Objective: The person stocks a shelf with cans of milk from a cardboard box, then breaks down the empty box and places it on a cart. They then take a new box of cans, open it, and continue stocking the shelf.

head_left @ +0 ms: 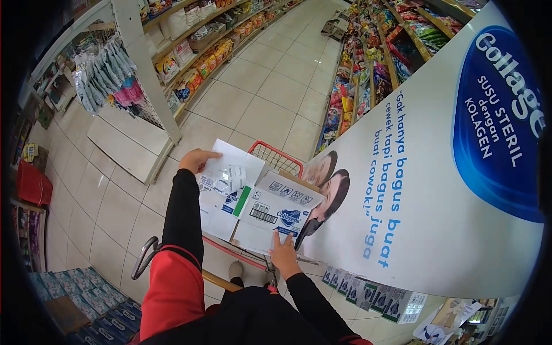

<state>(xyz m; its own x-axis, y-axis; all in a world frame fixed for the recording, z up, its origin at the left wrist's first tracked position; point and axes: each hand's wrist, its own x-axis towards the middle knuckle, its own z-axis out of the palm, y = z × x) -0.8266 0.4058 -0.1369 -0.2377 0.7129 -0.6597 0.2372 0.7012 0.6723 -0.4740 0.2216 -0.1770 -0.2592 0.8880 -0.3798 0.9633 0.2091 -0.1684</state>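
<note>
A white cardboard box [265,210] with blue print, a barcode and a green stripe lies across a red-rimmed shopping cart [276,156]. My left hand [198,161] is at the top left corner of its spread-out white flap, fingers reaching over the edge; whether it grips the flap is hard to tell. Clear tape or plastic shows on that flap. My right hand [283,255] rests on the near side of the box, below the blue logo, with its fingers apart.
A large white display panel [402,190] with blue lettering stands close on the right. Snack shelves [201,57] line both sides of the tiled aisle. Hanging packets [103,75] are at the upper left, a red bin [33,183] at far left, stacked cartons [103,322] at lower left.
</note>
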